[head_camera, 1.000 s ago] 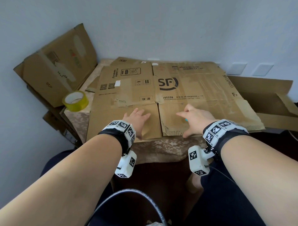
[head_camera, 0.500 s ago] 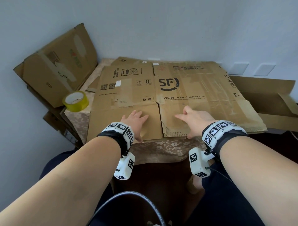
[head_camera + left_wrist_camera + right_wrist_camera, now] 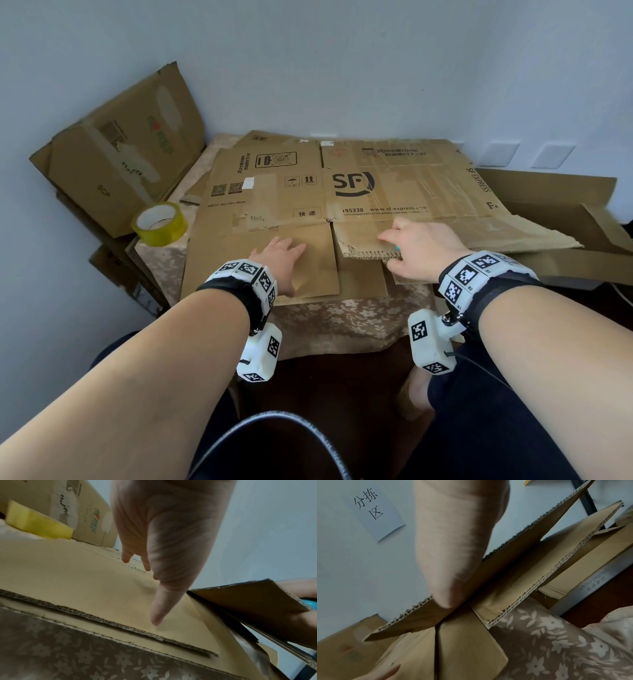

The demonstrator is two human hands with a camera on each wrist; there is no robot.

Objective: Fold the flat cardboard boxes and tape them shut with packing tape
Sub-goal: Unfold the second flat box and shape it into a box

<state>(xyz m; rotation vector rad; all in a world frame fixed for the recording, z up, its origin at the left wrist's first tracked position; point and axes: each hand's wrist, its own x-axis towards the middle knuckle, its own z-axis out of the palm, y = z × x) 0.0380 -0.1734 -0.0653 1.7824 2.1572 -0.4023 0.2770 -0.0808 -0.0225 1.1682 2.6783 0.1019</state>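
A flattened brown SF cardboard box (image 3: 394,185) lies printed side up and covers most of the table. My left hand (image 3: 281,255) rests palm down with straight fingers on the box's near-left flap (image 3: 239,260); the left wrist view shows these fingers (image 3: 154,547) lying on the cardboard. My right hand (image 3: 421,246) pinches the front edge of the near-right flap (image 3: 363,240), fingers on top and thumb beneath. That flap (image 3: 505,574) is raised a little off the layer below. A yellow roll of packing tape (image 3: 159,224) sits on the table's left corner.
The table (image 3: 342,322) wears a floral cloth. Folded cardboard boxes (image 3: 126,154) lean against the left wall. More cardboard (image 3: 565,212) lies to the right of the table. A black cable (image 3: 274,425) arcs over my lap.
My right hand has taken hold of the near-right flap's edge and lifted it slightly off the layer beneath. My left hand stays flat on the near-left flap.
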